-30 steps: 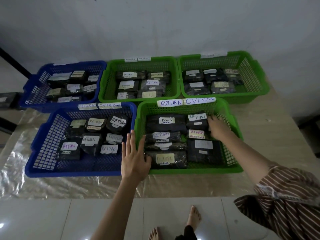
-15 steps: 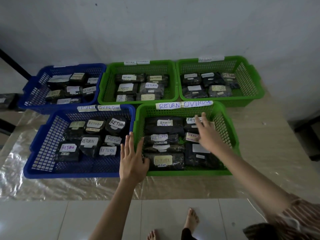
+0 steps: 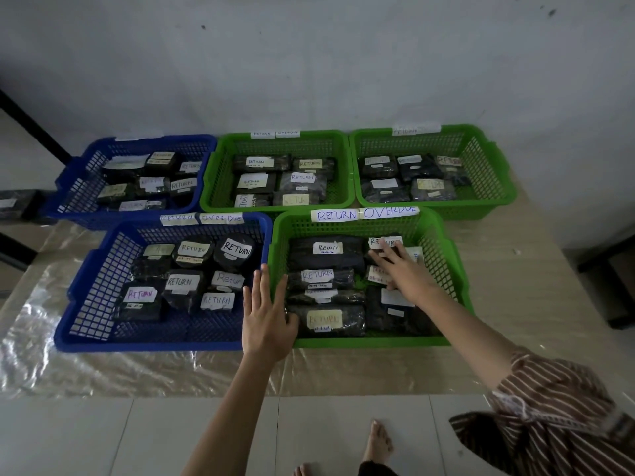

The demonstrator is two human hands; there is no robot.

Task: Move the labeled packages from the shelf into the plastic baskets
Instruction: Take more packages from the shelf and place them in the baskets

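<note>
Five perforated plastic baskets, three green and two blue, sit in two rows. Back row: a blue basket (image 3: pixel 79 187), a middle green basket (image 3: pixel 220 180), a right green basket (image 3: pixel 494 173). Front row: a near blue basket (image 3: pixel 92 286), a near green basket (image 3: pixel 443 255).

All hold dark plastic-wrapped packages with paper labels, mostly reading RETURN. Rough counts: about eight in the near blue basket and about seven in the near green basket (the arm hides some). The back baskets hold about six each.

Left hand (image 3: pixel 266 316) lies flat, fingers straight and slightly spread, over the shared rims of the two near baskets, holding nothing. Right hand (image 3: pixel 402 266) reaches into the near green basket, fingers extended over a labeled dark package (image 3: pixel 381 243) at the back right. Grip cannot be told.

The baskets rest on a beige table (image 3: pixel 536 290) under a clear plastic sheet (image 3: pixel 86 369). A grey-white wall (image 3: pixel 309 63) stands behind, pale floor tiles (image 3: pixel 103 441) below.
</note>
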